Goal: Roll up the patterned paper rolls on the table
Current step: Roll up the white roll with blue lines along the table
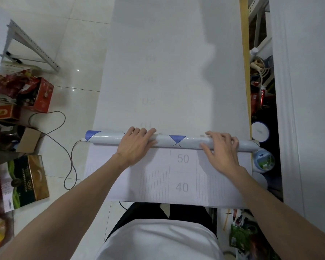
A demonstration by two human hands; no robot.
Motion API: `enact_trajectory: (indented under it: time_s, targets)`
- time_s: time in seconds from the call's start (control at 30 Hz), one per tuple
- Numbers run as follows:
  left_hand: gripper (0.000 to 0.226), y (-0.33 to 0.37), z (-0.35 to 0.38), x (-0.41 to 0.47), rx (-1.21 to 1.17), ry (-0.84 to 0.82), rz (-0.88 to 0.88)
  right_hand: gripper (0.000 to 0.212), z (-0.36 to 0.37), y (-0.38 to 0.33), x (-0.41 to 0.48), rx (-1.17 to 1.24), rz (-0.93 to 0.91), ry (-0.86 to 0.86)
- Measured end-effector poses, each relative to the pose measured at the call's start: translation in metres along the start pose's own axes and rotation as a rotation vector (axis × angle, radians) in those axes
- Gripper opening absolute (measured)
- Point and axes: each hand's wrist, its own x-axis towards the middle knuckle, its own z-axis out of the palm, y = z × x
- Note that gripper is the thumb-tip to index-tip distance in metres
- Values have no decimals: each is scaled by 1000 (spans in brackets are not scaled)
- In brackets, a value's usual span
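A long sheet of paper (167, 72) lies along the table, white backing up, with faint mirrored numbers showing through. Across it lies a rolled part (180, 140), glossy white with blue diamond patterns. Toward me, a flat stretch (182, 173) shows grid lines and the numbers 50 and 40. My left hand (137, 145) rests palm-down on the roll left of centre, fingers laid over its top. On the roll's right part sits my right hand (221, 147), fingers spread and slightly curved over it.
Boxes and bags (23, 113) crowd the floor at the left, with a cable (64, 147) looping up to the roll's left end. A metal rack (32, 45) stands further back left. Cans and clutter (263, 158) fill the gap at the table's right edge.
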Motion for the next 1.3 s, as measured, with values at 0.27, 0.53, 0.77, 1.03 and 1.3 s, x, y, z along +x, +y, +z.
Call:
enact_trajectory:
  time_s: [0.27, 0.53, 0.77, 1.03, 1.3]
  targets:
    - [46, 1, 3, -4, 39, -3, -3, 57, 2, 3, -2, -69, -68, -44]
    - [57, -11, 2, -8, 12, -46, 81, 41, 5, 7, -5, -31, -63, -37]
    - [41, -9, -5, -3, 26, -52, 76, 35, -1, 2, -1, 10, -53, 48]
    - [54, -11, -5, -10, 58, -72, 76, 49, 4, 5, -6, -54, -115, 3]
    - [48, -12, 0, -9, 23, -48, 75, 43, 5, 1, -9, -39, -70, -18]
